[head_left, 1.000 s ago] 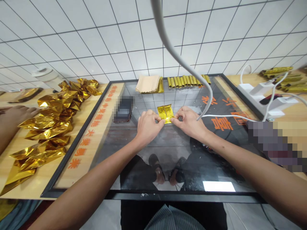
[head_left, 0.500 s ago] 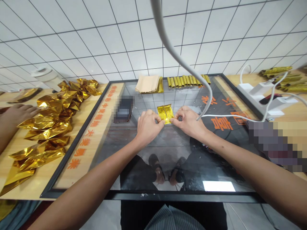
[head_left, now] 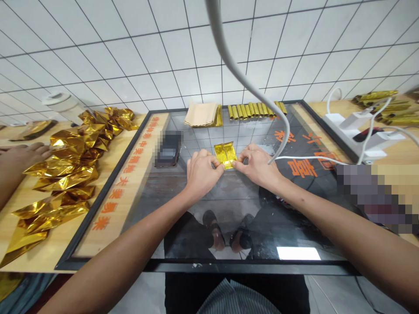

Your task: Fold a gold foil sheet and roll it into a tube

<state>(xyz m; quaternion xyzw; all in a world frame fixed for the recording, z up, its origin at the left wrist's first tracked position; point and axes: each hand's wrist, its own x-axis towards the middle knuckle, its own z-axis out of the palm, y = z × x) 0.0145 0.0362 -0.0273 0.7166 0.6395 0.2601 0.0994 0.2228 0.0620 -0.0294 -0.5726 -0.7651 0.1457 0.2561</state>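
Note:
A small folded gold foil sheet (head_left: pixel 225 154) lies on the glass-topped panel (head_left: pixel 229 205) in front of me. My left hand (head_left: pixel 200 172) pinches its near left corner with thumb and forefinger. My right hand (head_left: pixel 257 166) pinches its near right corner the same way. Both hands rest on the glass, fingers curled. Beyond the sheet, a row of rolled gold foil tubes (head_left: pixel 255 110) lines the panel's far edge, next to a stack of tan paper sheets (head_left: pixel 202 114).
A heap of crumpled gold foil bags (head_left: pixel 70 163) covers the wooden table on the left, where another person's hand (head_left: pixel 19 157) rests. A white power strip (head_left: pixel 360 128) with cables sits at right, with more gold rolls (head_left: pixel 381 104) behind. A grey cable (head_left: pixel 235 69) hangs in front.
Almost nothing has moved; both hands keep pinching the gold sheet, and the other person's hand at left has shifted slightly.

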